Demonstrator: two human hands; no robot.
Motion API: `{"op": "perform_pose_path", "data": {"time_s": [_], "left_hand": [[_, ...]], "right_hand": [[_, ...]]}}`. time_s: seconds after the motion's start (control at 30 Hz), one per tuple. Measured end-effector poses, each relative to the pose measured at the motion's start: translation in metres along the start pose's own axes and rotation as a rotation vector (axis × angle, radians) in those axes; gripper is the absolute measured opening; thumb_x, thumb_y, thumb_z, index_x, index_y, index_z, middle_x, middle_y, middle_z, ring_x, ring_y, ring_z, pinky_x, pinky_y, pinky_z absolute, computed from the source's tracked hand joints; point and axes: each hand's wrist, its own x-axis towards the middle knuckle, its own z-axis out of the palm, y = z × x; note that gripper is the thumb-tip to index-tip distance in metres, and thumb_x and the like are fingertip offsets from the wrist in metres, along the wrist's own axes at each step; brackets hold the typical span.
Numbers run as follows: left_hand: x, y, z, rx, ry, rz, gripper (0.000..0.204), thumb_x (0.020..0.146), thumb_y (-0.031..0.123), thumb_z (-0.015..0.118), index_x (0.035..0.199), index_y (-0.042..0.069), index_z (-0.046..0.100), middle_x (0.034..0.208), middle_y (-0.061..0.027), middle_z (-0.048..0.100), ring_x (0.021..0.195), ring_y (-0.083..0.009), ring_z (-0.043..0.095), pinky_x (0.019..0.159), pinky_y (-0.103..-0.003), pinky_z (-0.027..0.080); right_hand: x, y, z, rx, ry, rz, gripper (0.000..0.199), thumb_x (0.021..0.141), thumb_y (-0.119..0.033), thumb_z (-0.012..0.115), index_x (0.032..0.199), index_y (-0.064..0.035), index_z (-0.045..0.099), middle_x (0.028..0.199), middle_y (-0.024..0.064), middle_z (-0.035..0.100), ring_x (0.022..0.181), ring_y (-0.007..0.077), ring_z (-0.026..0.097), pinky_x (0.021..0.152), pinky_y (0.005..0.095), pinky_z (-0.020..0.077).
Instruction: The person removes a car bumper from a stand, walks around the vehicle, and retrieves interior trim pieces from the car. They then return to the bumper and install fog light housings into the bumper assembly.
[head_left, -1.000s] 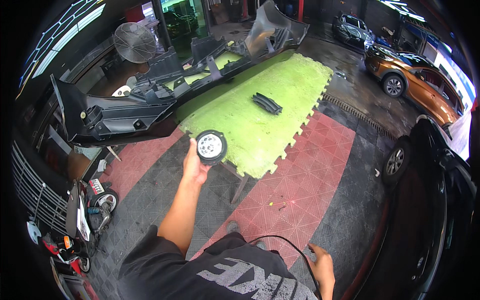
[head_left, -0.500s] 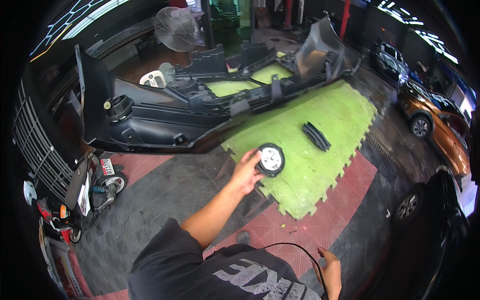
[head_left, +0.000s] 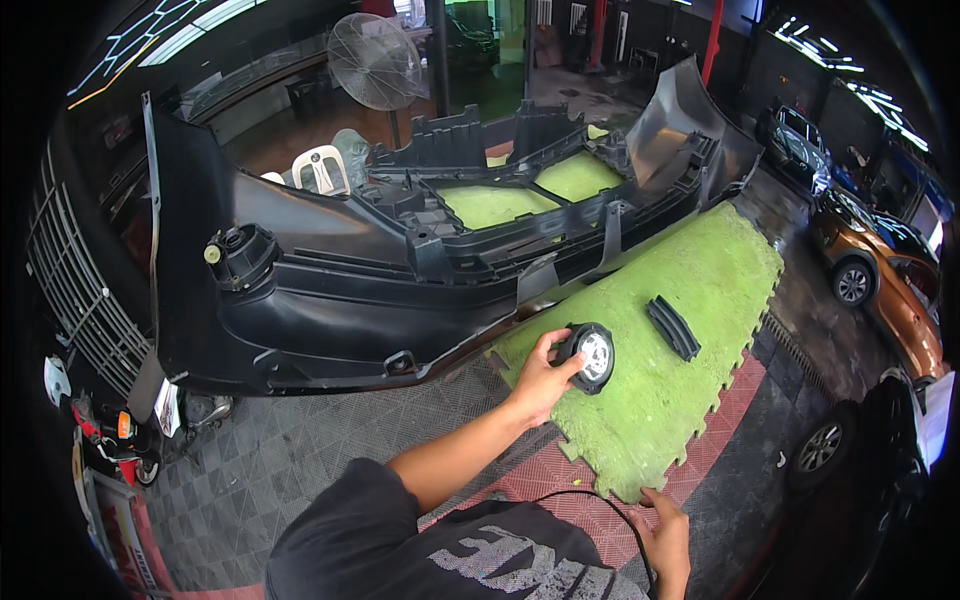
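Note:
My left hand (head_left: 543,383) is closed around a round fog lamp (head_left: 592,358) with a black housing and a clear lens. The lamp is held above the green foam mat (head_left: 700,255), its lens tilted to the right. My right hand (head_left: 664,540) hangs low by the mat's near corner, with fingers loosely curved and apart and nothing visible in them. A thin black cable (head_left: 630,520) runs past this hand. A black ribbed plastic piece (head_left: 672,328) lies on the mat, right of the lamp.
Beyond the mat a large black car bumper (head_left: 340,285) spans the view, with a round black lamp unit (head_left: 240,257) fitted at its left end. A white chair (head_left: 320,170) and a fan (head_left: 375,62) stand behind. An orange car (head_left: 880,265) and a motorcycle (head_left: 120,430) flank the area.
My left hand has moved right with the fog lamp and turned its lens more to the right. The view has shifted, and my right hand now appears closer to the mat's corner.

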Motion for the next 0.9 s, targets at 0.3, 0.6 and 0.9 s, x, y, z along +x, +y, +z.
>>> {"op": "perform_pose_path", "data": {"time_s": [0.3, 0.6, 0.9], "left_hand": [[0.020, -0.009, -0.012, 0.502, -0.047, 0.129, 0.055, 0.105, 0.036, 0.059, 0.147, 0.003, 0.044, 0.130, -0.0220, 0.063, 0.117, -0.0314, 0.065, 0.099, -0.042, 0.051], [0.013, 0.010, -0.009, 0.978, 0.162, 0.144, 0.072, 0.098, 0.052, 0.063, 0.146, 0.001, 0.047, 0.125, -0.0251, 0.065, 0.114, -0.0373, 0.066, 0.096, -0.044, 0.052], [0.004, 0.007, 0.003, 0.896, 0.230, 0.125, 0.077, 0.095, 0.050, 0.069, 0.149, 0.001, 0.045, 0.125, -0.0261, 0.064, 0.104, -0.0321, 0.069, 0.090, -0.041, 0.054]], "right_hand": [[0.049, 0.019, -0.027, -0.016, 0.140, 0.028, 0.018, 0.086, -0.010, 0.078, 0.098, 0.0020, 0.074, 0.054, 0.0056, 0.047, 0.051, 0.0098, 0.042, 0.050, 0.0303, 0.0338], [0.133, 0.031, -0.017, 0.072, -0.041, -0.225, 0.019, 0.085, -0.010, 0.077, 0.101, 0.0013, 0.072, 0.057, 0.0087, 0.051, 0.051, 0.0208, 0.050, 0.056, 0.0362, 0.0411], [0.195, 0.012, 0.009, 0.139, -0.104, -0.497, 0.063, 0.082, -0.010, 0.078, 0.138, 0.0029, 0.053, 0.122, 0.0245, 0.060, 0.111, 0.0392, 0.057, 0.097, 0.0455, 0.0459]]}}
